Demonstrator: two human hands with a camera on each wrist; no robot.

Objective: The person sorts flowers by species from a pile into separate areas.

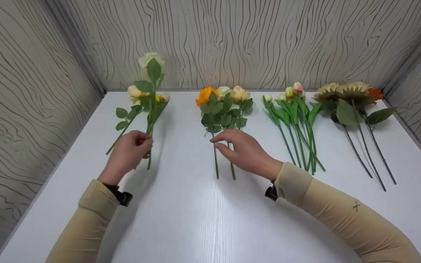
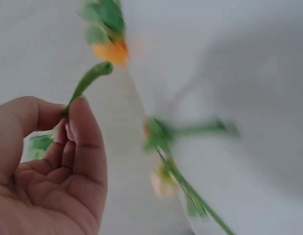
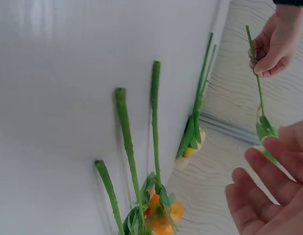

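My left hand (image 1: 128, 151) pinches the green stem (image 2: 85, 82) of a white rose (image 1: 146, 59) between thumb and fingers, bloom upward, raised above the table. Behind it at the left lies a small group of flowers, including a pale peach bloom (image 1: 134, 91), partly hidden by the rose. My right hand (image 1: 249, 151) hovers by the stems of the middle group, fingers spread and slightly bent, holding nothing. That group has an orange bloom (image 1: 206, 95), a white one (image 1: 224, 91) and a peach one (image 1: 240, 94). In the right wrist view, its cut stem ends (image 3: 121, 93) point away from my fingers.
Right of the middle group lie several tulips (image 1: 294, 109) with long green stems. Farther right are large daisy-like flowers (image 1: 352, 91) on dark stems. A wood-grain patterned wall (image 1: 232, 40) rises behind the white table (image 1: 196, 219), with similar panels on both sides.
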